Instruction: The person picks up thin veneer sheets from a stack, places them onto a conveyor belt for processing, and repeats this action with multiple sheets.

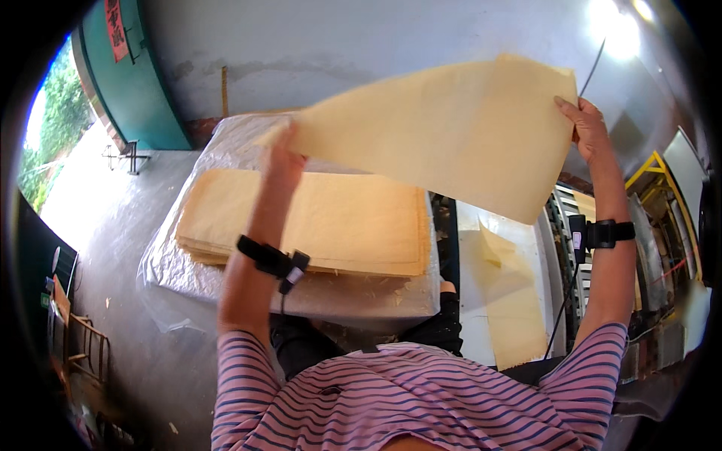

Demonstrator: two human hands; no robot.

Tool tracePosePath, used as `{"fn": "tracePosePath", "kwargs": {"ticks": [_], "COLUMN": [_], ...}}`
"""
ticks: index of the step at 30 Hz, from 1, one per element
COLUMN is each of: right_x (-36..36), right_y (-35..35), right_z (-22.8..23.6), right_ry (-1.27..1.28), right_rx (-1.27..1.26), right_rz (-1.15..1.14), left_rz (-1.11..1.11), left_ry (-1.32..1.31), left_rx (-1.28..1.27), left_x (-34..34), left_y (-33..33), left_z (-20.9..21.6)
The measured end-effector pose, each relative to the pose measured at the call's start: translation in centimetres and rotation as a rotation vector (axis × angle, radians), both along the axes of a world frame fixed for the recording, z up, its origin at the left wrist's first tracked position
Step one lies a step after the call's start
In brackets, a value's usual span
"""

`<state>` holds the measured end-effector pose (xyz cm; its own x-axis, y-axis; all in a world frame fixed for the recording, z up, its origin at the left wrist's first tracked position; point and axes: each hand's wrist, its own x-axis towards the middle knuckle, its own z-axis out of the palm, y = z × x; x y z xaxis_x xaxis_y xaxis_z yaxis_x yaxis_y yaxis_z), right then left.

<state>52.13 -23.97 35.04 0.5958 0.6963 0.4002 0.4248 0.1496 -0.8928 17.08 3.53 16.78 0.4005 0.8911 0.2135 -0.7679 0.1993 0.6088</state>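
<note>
A large, thin yellowish sheet [451,128] is stretched in the air between my two hands. My left hand [284,154] is closed on its left end, slightly blurred, above the far side of the stack. At the sheet's right edge my right hand [585,124] pinches it, thumb on the near face and fingers behind. Below the sheet lies a stack of similar yellowish sheets [353,218], whose far right part the held sheet covers. My left forearm crosses in front of the stack.
The stack rests on a plastic-covered table [162,263]. To its right, a white surface [470,301] bears a loose folded yellowish sheet [515,301]. A yellow metal frame [650,169] stands far right. A green door [139,83] is at the far left, beside daylight.
</note>
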Motion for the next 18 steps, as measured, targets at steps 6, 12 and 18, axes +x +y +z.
{"fn": "tracePosePath", "kwargs": {"ticks": [6,12,18], "right_x": [-0.3,-4.9,-9.1], "right_y": [7.9,13.8,11.6], "right_z": [-5.5,-14.7,-23.2], "right_ry": [-0.071,-0.056,0.024], "right_rx": [-0.287,-0.327,-0.567], "right_rz": [-0.001,0.014,0.269], "left_rz": [0.538,0.634,0.545], "left_ry": [0.263,0.565,0.229], "left_rx": [0.325,-0.032,-0.230], "left_x": [-7.9,-17.3,-26.0], "left_y": [-2.4,2.1,5.8], "left_z": [6.1,-7.4,-19.9]}}
